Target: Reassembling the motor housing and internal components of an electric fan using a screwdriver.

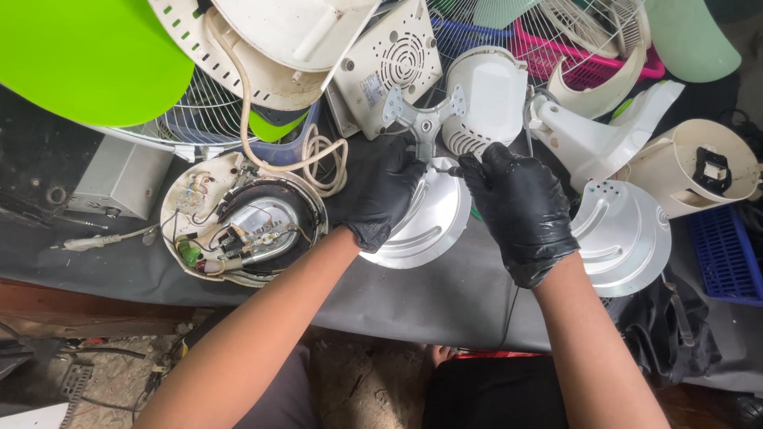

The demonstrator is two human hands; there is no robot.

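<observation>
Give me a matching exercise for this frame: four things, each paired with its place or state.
Things:
1. left hand
2. right hand
3. grey cross bracket
4. open wired base

Places or states:
A. lies left of both hands, wiring exposed
B. black-gloved, on the round silver housing
C. black-gloved, fingers pinching a small tool
D. sticks up above the silver housing

Pairs: 1-B, 2-C, 3-D, 4-A

The round silver metal fan motor cover (421,226) lies at the centre of the grey-covered workbench (429,294), with the left hand (377,195) on its nine o'clock side and the right hand (520,210) at three o'clock. The grey four-armed metal bracket (424,117) stands at twelve o'clock. The opened round appliance base with exposed wiring (242,226) lies at nine o'clock; a second silver cover (624,238) lies at three
</observation>
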